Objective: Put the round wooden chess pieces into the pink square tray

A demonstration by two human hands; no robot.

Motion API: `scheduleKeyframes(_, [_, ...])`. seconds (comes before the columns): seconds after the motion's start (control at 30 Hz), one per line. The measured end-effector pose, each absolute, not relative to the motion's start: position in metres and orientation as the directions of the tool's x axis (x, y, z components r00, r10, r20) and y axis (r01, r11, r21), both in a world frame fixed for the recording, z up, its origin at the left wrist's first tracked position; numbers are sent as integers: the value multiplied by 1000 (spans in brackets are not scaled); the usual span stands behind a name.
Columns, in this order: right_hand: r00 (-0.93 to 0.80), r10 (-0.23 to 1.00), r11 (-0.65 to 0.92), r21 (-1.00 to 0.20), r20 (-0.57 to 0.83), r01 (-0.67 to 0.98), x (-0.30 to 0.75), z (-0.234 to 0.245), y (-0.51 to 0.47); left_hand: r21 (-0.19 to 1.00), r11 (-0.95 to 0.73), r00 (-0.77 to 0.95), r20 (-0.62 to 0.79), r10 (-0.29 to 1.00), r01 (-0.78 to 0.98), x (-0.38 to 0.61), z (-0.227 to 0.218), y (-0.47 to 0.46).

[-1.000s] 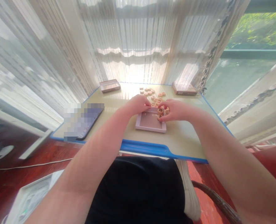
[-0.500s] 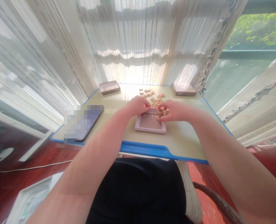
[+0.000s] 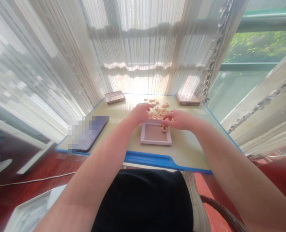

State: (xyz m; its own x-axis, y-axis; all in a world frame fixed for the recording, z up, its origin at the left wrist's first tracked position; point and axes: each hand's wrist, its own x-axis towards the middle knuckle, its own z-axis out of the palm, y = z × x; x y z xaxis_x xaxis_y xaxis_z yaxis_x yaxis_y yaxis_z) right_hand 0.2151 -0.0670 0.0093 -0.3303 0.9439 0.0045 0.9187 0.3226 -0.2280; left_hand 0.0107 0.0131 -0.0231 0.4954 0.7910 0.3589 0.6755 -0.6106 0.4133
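Over the near edge of a group of xiangqi pieces (image 3: 159, 117) reaches my left hand (image 3: 140, 113), its fingers stretched out and apart with nothing visibly held. The pieces are round pale wooden discs with red or dark characters. Just in front of them lies a shallow white box (image 3: 156, 142) with a flat brownish floor. One xiangqi piece with a dark character (image 3: 164, 129) rests inside it at the right. My right hand (image 3: 175, 119) is at the box's far right corner, thumb and fingers closed around a piece mostly hidden by them.
A tablet-like dark device (image 3: 94, 133), partly blurred out, lies at the table's left. An open shallow box (image 3: 115, 97) stands at the back left, and a flat box (image 3: 188, 99) at the back right. The table has a blue front rim (image 3: 150, 158); curtains hang behind it.
My left hand has left the box's far edge and reaches toward the pieces with its fingers extended. My right hand remains by the box's right corner. The whole view has shifted slightly.
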Motion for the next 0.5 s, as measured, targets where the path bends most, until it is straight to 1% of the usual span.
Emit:
scheduleKeyframes(0.07, [-337, 942, 330, -224, 8, 917, 216, 9, -66, 367, -626, 517, 357, 778, 688, 10, -27, 18])
scheduleKeyframes(0.13, [-343, 939, 339, -211, 18, 917, 216, 9, -65, 348, -637, 554, 315, 771, 688, 9, -30, 22])
scheduleKeyframes(0.2, [-350, 935, 354, -192, 58, 915, 216, 7, -63, 364, -618, 557, 268, 786, 697, 10, -31, 23])
scheduleKeyframes(0.27, [-361, 923, 380, -175, 131, 908, 215, 3, -59, 391, -581, 529, 243, 813, 714, 10, -30, 23])
scheduleKeyframes(0.37, [-390, 891, 434, -184, 230, 882, 213, -9, -51, 408, -542, 499, 217, 839, 735, 10, -29, 22])
scheduleKeyframes(0.43, [-391, 892, 439, -221, 228, 871, 213, -17, -45, 413, -536, 493, 216, 843, 736, 10, -29, 22])
scheduleKeyframes(0.5, [-379, 905, 419, -255, 192, 871, 213, -20, -42, 435, -531, 480, 230, 847, 727, 9, -31, 24])
